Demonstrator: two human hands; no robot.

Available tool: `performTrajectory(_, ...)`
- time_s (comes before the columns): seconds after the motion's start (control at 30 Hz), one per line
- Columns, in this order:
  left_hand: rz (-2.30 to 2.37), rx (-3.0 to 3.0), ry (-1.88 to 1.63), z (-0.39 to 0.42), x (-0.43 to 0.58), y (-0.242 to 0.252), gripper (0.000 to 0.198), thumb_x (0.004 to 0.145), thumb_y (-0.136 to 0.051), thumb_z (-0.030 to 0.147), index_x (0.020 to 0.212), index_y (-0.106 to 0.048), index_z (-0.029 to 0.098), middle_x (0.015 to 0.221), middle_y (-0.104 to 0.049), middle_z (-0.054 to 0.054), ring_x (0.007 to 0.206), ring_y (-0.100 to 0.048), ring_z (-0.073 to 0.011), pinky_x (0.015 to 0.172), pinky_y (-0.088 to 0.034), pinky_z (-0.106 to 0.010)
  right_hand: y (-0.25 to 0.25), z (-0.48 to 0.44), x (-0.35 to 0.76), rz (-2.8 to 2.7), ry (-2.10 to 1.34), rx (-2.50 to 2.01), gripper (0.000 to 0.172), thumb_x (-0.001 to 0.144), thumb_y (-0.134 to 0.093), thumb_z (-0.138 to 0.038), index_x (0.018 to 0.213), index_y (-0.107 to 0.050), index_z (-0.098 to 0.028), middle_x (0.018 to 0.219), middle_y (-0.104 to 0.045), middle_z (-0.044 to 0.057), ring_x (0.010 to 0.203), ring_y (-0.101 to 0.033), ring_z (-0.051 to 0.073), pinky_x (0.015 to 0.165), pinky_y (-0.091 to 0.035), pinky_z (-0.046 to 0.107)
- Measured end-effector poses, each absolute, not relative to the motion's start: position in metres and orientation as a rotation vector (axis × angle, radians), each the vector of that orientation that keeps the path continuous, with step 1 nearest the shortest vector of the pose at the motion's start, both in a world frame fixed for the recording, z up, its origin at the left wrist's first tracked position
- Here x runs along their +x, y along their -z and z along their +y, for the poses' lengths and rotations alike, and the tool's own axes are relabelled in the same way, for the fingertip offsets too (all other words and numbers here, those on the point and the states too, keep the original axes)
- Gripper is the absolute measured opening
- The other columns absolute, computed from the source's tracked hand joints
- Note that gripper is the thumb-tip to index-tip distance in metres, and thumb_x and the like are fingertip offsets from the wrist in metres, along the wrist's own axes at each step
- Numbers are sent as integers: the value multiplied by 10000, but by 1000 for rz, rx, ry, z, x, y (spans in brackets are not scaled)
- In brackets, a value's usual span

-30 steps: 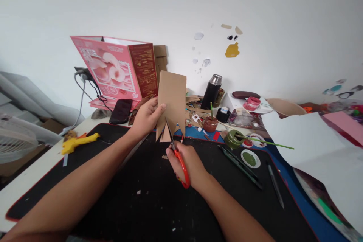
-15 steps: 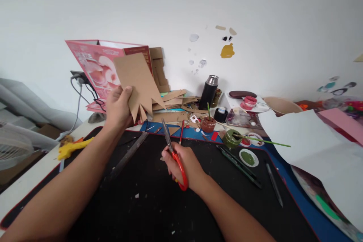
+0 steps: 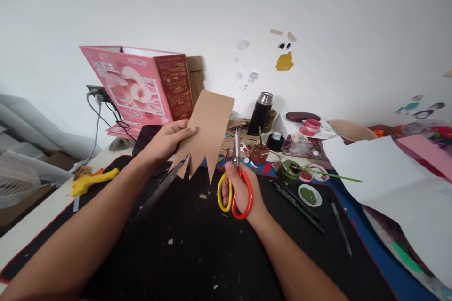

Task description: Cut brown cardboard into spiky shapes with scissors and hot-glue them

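Note:
Pinched along its left edge, a brown cardboard piece [image 3: 211, 124] is held up over the desk by my left hand [image 3: 171, 140]. Its lower end is cut into several pointed strips. My right hand [image 3: 247, 190] grips a pair of scissors [image 3: 236, 150] with one red and one yellow handle loop. The blades point up and away, close together, to the right of the cardboard and apart from it. Small cardboard scraps [image 3: 203, 196] lie on the black mat [image 3: 197, 254] below.
A pink box [image 3: 130, 84] stands at back left, near a yellow glue gun [image 3: 93, 181]. Behind the hands are a black thermos [image 3: 260, 114] and a brown paint jar [image 3: 259, 153]. A green paint jar [image 3: 289, 172], a cutter knife [image 3: 298, 204] and white paper [image 3: 395, 188] lie to the right.
My left hand has brought the cardboard right and down, away from the front of the pink box. My right hand has moved the scissors up and to the right, turning them more upright.

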State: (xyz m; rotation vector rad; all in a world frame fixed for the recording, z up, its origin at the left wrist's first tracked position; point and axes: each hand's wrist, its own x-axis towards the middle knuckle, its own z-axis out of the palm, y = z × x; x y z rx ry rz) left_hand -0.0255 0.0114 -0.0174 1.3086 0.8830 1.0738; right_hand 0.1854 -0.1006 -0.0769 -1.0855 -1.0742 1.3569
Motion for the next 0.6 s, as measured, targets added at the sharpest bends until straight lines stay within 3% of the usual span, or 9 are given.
performTrajectory(0.33, 872, 1507, -863, 1, -16, 27, 380, 836, -888, 592, 877, -801, 225, 713, -763, -56, 531, -674, -187, 447, -531, -281, 76, -101, 188, -1102, -1288, -1120, 501, 916, -726, -724, 928, -547, -256, 459, -582, -87, 340, -564, 145, 365, -470, 214)
performTrajectory(0.43, 848, 1547, -838, 1, -18, 28, 418, 864, -847, 639, 920, -810, 226, 747, -774, -68, 600, -714, -214, 523, -579, -311, 76, -102, 189, -1091, -1261, -1114, 489, 919, -735, -707, 926, -547, -256, 460, -578, -85, 345, -568, 150, 363, -476, 219)
performTrajectory(0.53, 752, 1631, -751, 1, -22, 22, 477, 846, -843, 681, 963, -817, 220, 820, -794, -85, 763, -773, -266, 694, -642, -373, 74, -103, 190, -1051, -1204, -1097, 507, 911, -750, -721, 931, -543, -259, 475, -574, -87, 355, -577, 151, 367, -484, 221)
performTrajectory(0.6, 695, 1712, -676, 2, -25, 17, 479, 812, -869, 680, 939, -814, 221, 813, -782, -76, 775, -762, -270, 704, -635, -372, 72, -104, 192, -1038, -1159, -1098, 517, 912, -750, -732, 939, -546, -258, 490, -585, -79, 370, -593, 154, 376, -498, 225)
